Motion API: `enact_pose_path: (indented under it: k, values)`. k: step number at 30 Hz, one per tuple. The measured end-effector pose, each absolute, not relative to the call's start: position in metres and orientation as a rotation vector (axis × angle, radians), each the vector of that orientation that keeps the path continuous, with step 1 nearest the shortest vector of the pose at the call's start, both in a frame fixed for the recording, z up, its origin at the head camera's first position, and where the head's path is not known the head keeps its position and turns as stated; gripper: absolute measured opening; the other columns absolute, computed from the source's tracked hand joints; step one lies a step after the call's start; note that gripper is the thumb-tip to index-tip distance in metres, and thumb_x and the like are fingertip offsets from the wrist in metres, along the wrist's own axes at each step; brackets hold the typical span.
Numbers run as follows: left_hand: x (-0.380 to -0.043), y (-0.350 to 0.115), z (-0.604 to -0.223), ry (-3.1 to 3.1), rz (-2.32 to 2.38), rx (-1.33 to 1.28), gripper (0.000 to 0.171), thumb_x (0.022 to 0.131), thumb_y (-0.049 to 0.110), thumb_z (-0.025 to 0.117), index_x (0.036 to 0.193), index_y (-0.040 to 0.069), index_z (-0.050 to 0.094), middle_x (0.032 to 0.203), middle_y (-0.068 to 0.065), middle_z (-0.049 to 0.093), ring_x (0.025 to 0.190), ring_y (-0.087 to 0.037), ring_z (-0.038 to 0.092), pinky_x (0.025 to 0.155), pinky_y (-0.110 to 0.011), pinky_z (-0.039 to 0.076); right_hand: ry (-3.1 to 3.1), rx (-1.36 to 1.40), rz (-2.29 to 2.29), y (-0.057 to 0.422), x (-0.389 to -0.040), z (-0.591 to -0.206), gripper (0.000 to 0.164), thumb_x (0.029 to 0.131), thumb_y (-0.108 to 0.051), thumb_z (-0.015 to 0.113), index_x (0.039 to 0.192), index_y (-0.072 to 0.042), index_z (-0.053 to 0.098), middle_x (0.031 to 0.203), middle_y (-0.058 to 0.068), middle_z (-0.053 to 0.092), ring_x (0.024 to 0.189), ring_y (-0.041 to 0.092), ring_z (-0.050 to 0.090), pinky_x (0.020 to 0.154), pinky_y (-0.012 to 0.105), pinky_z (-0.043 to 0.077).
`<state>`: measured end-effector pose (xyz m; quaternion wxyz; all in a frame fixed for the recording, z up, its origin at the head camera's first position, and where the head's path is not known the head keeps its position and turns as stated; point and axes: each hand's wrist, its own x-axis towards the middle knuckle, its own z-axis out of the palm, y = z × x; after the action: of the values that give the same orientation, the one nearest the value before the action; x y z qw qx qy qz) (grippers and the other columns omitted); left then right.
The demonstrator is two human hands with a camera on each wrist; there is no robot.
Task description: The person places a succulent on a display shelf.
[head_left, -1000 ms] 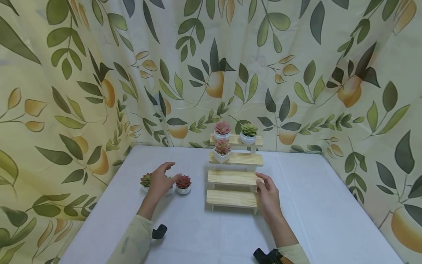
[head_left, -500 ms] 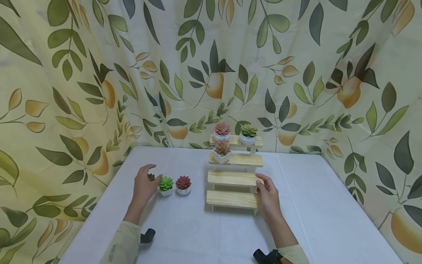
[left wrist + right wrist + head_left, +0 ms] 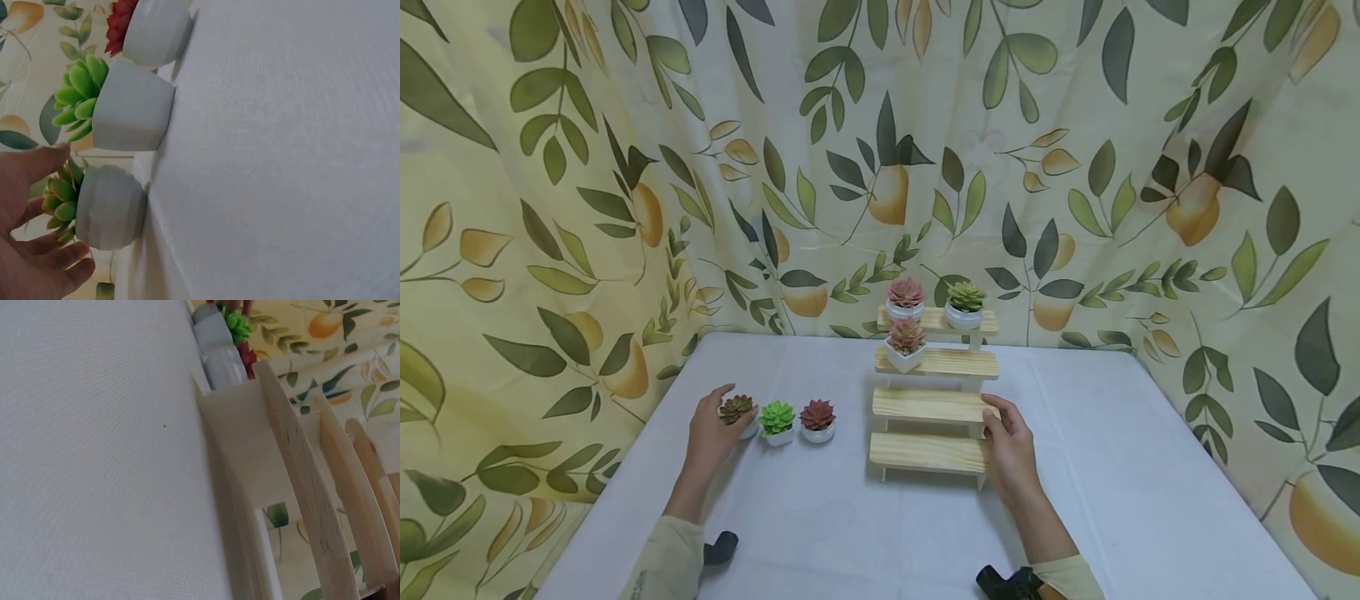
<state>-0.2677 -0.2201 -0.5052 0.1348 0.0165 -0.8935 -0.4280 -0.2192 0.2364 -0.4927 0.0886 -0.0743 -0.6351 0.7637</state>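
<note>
My left hand is spread around a brownish-green succulent in a round white pot. In the left wrist view, its thumb and fingers stand on either side of the leaves, and firm contact cannot be made out. Beside that plant are a bright green succulent in an angular white pot and a dark red succulent in a round one. My right hand holds the right end of a tiered wooden stand, fingers at its lower steps.
On the stand's top step sit a pink succulent and a green one; another pink succulent in an angular pot is on the step below. White cloth covers the table, with a leaf-patterned curtain behind it.
My left hand has moved left and slightly down, away from the green and red succulents to the brownish-green one. The right hand and stand have stayed put.
</note>
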Motion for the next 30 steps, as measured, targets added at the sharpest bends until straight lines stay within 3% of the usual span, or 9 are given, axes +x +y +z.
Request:
enact_pose_path:
  k: [13, 21, 30]
  values:
    - [-0.269, -0.225, -0.511, -2.623, -1.306, 0.035, 0.066, 0.093, 0.021, 0.079, 0.149, 0.002, 0.048, 0.142, -0.032, 0.051, 0.132, -0.050, 0.047, 0.109, -0.063, 0.038, -1.894, -0.223, 2.253, 0.237, -0.219, -0.494, 0.034, 0.112, -0.013, 0.046, 0.145, -0.004, 0.048, 0.166, 0.008, 0.028, 0.148, 0.020, 0.032, 0.118, 0.033, 0.030]
    - [-0.268, -0.228, -0.513, -2.708, -1.272, -0.006, 0.075, 0.085, 0.009, 0.084, 0.149, -0.002, 0.047, 0.145, -0.034, 0.045, 0.135, -0.052, 0.042, 0.112, -0.064, 0.034, -1.910, -0.229, 2.239, 0.237, -0.219, -0.494, 0.034, 0.112, -0.013, 0.046, 0.145, -0.005, 0.049, 0.166, 0.007, 0.028, 0.148, 0.020, 0.031, 0.118, 0.033, 0.031]
    - [-0.272, -0.230, -0.525, -2.712, -1.275, -0.070, 0.077, 0.085, 0.000, 0.082, 0.150, 0.005, 0.042, 0.147, -0.034, 0.045, 0.137, -0.053, 0.041, 0.112, -0.065, 0.033, -1.915, -0.231, 2.242, 0.236, -0.219, -0.494, 0.034, 0.112, -0.013, 0.046, 0.145, -0.005, 0.048, 0.167, 0.006, 0.027, 0.148, 0.020, 0.031, 0.118, 0.032, 0.030]
